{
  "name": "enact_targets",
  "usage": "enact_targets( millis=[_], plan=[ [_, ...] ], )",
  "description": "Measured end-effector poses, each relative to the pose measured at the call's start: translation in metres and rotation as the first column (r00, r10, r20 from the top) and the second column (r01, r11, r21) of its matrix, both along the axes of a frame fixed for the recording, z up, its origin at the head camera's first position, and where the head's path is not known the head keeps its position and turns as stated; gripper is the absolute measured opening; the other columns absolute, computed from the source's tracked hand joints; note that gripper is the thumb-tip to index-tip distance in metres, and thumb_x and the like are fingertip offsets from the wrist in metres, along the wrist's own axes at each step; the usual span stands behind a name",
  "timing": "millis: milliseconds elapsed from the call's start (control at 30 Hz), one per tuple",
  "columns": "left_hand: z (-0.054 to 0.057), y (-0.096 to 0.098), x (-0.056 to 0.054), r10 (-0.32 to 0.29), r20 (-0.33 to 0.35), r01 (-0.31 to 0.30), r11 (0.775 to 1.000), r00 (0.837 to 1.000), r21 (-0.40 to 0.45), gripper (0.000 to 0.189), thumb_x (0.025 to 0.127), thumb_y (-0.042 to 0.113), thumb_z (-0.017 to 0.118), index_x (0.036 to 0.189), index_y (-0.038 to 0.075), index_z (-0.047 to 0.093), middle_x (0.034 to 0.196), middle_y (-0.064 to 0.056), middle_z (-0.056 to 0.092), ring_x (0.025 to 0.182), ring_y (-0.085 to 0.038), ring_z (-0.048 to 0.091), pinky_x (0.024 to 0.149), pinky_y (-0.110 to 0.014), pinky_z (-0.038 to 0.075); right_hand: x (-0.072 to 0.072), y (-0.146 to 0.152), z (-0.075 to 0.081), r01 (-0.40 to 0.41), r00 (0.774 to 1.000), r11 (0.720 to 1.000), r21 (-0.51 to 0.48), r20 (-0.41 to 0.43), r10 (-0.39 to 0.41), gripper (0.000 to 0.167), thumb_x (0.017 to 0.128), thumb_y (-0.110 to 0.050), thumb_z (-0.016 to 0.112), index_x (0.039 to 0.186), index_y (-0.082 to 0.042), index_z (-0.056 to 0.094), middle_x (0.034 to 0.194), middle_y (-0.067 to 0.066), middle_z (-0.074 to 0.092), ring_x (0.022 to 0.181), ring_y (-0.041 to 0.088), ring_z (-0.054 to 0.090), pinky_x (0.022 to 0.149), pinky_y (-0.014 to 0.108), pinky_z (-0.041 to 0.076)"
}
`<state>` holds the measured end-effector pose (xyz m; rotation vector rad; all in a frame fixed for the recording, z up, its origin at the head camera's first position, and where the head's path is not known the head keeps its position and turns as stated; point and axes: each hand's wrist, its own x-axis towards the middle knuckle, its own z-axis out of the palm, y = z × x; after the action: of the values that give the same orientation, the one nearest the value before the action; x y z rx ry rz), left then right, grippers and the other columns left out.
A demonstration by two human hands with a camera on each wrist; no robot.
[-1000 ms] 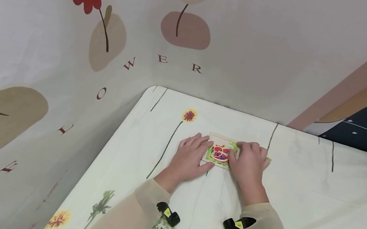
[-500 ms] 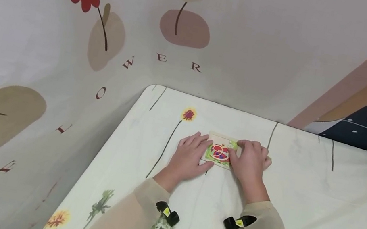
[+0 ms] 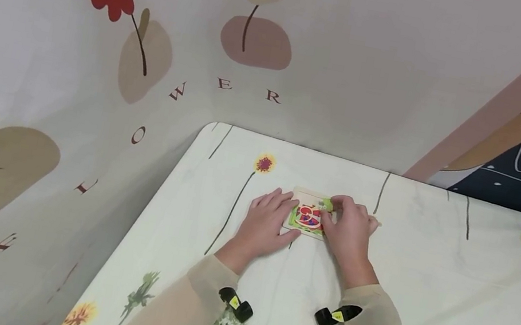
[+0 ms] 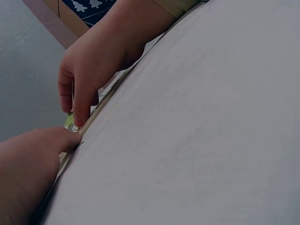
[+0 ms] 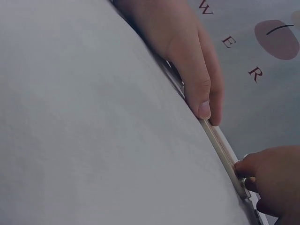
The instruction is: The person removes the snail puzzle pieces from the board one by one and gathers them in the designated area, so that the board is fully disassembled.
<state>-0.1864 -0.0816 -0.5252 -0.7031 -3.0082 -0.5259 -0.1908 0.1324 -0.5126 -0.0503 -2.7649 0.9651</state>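
A small wooden jigsaw puzzle board (image 3: pixel 308 193) with a red ladybug picture on green lies flat on the table. My left hand (image 3: pixel 262 222) holds its left side, with the thumb along the near edge and the index fingertip on the upper left. In the right wrist view, that thumb touches the board's side. My right hand (image 3: pixel 349 230) curls over the right part of the board and pinches at a green puzzle piece (image 3: pixel 324 203) with thumb and index finger. In the left wrist view, the green piece (image 4: pixel 70 121) shows beside those fingertips. The board's right side is hidden under this hand.
A white flower-print cloth (image 3: pixel 434 274) covers the table (image 3: pixel 214 189). Behind and to the left hangs a pale printed curtain (image 3: pixel 343 107). A pale tip (image 3: pixel 378 224) shows just past my right hand's outer fingers. Each sleeve carries a black wrist camera (image 3: pixel 235 304).
My right thumb and index finger have shifted slightly on the board, and more of the green upper right shows. My left hand keeps its place. The head view has turned a little.
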Motion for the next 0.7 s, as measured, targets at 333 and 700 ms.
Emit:
enact_targets(
  millis=[333, 700],
  plan=[
    [-0.0002, -0.0013, 0.0021, -0.001, -0.002, 0.001, 1.0, 1.0, 0.008, 0.072, 0.102, 0.059, 0.06, 0.161, 0.02, 0.048, 0.169, -0.002, 0.039, 0.16, -0.027, 0.025, 0.125, -0.053, 0.024, 0.0041, 0.0016, -0.0027, -0.087, 0.992, 0.991, 0.103, -0.08, 0.096, 0.045, 0.097, -0.016, 0.079, 0.142, -0.017, 0.07, 0.116, 0.009, 0.078, 0.111, 0.038, 0.062, 0.1, 0.064, 0.029],
    [0.0012, -0.0012, 0.001, -0.001, -0.005, 0.001, 1.0, 1.0, 0.025, 0.07, 0.102, 0.057, 0.06, 0.16, 0.019, 0.05, 0.169, -0.002, 0.04, 0.16, -0.027, 0.025, 0.124, -0.051, 0.024, 0.0047, 0.0029, -0.0049, -0.103, 0.984, 0.988, 0.119, -0.131, 0.119, 0.05, 0.095, -0.018, 0.083, 0.143, -0.015, 0.07, 0.129, 0.01, 0.075, 0.116, 0.036, 0.06, 0.1, 0.063, 0.032]
  ],
)
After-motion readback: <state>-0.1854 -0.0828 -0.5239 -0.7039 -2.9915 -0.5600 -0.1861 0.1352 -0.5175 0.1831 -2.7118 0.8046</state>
